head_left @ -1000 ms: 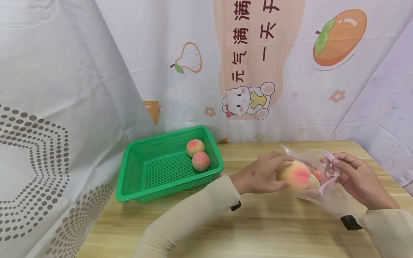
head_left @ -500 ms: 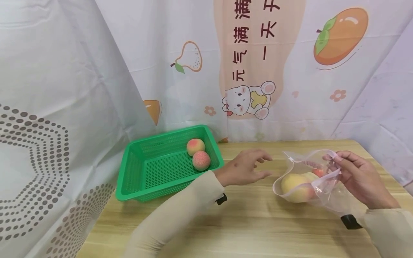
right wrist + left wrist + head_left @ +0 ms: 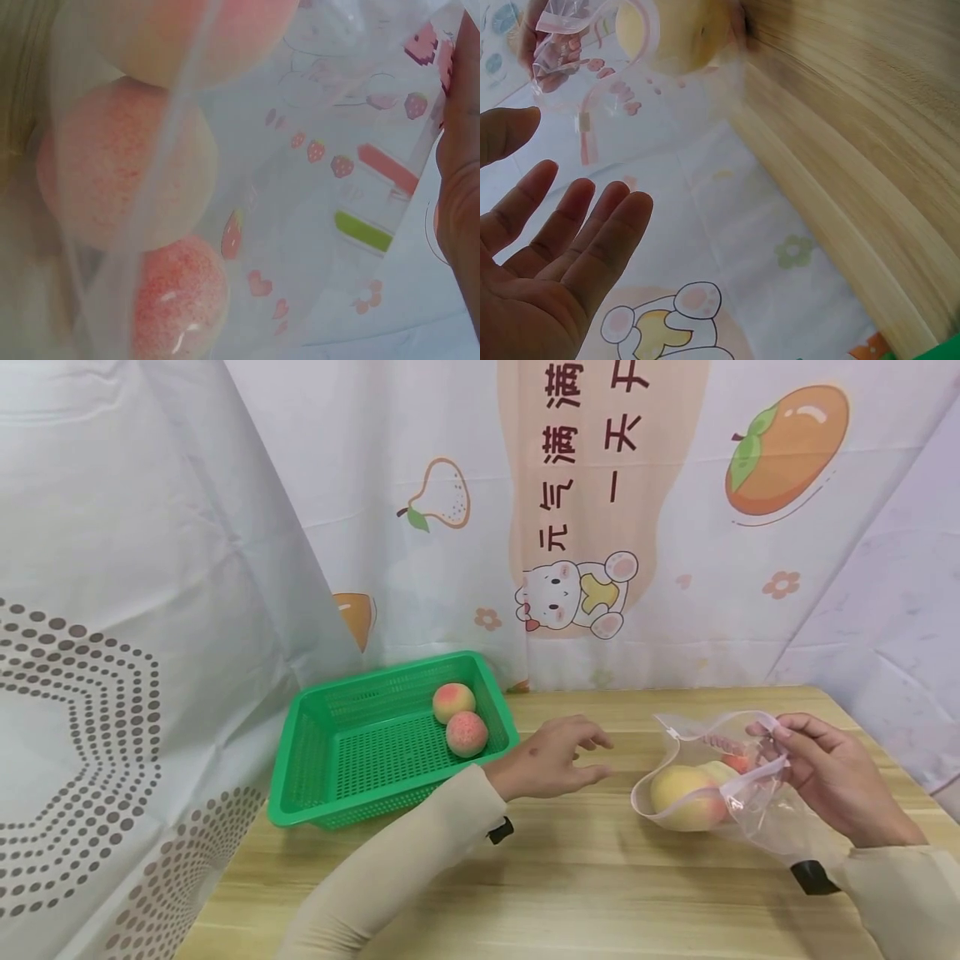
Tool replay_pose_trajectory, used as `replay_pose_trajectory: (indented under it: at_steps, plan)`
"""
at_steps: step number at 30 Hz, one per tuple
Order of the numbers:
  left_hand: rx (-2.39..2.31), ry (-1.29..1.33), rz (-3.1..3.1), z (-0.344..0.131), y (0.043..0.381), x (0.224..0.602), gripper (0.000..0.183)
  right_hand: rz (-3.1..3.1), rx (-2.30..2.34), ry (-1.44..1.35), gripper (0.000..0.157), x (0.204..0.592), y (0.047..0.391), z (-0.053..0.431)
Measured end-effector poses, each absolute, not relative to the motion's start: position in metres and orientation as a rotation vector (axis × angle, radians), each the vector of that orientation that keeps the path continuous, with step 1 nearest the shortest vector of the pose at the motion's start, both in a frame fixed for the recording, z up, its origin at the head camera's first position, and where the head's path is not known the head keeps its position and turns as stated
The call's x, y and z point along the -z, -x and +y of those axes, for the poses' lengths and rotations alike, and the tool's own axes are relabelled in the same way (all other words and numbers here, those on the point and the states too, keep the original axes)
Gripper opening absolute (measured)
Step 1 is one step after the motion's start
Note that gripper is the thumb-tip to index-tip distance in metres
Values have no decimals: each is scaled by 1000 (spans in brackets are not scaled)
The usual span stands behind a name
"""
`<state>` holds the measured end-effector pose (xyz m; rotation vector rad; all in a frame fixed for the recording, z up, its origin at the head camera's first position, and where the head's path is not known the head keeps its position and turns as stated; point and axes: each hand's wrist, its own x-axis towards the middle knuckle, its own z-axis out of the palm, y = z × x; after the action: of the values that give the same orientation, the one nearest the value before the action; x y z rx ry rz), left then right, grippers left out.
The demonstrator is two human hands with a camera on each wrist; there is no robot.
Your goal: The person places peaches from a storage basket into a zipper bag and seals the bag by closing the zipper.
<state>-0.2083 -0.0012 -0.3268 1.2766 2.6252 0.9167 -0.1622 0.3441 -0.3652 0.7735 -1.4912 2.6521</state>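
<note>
My right hand (image 3: 843, 781) pinches the pink-edged rim of a clear zip bag (image 3: 757, 802) on the right of the table. The bag's mouth gapes toward the left. Inside, a yellow-pink peach (image 3: 686, 797) lies nearest the opening; the right wrist view shows a rosy peach (image 3: 127, 165) and a redder one (image 3: 180, 296) further in. Between bag and basket hovers my left hand (image 3: 551, 758), its fingers spread and holding nothing, as the left wrist view (image 3: 547, 270) confirms. Two more peaches (image 3: 467, 734) sit in the green basket (image 3: 300, 777), at its right end.
The wooden table (image 3: 570, 893) carries the basket at left and the bag at right. Behind it hangs a white curtain (image 3: 450, 577) with printed fruit and a cartoon figure. A dotted grey-white cloth (image 3: 187, 568) hangs along the left side.
My left hand has let go of the yellow-pink peach, which now lies in the bag, and has drawn back left toward the basket. My right hand has stayed on the bag rim.
</note>
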Motion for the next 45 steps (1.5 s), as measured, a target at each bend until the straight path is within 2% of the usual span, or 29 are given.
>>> replay_pose_trajectory:
  at_steps: [21, 45]
  plan:
    - [-913, -1214, 2647, -19, 210, 327, 26, -1380, -2615, -804, 39, 359, 166, 336]
    - [-933, -1181, 2652, -30, 211, 326, 25, -832, -2838, -767, 39, 348, 171, 332]
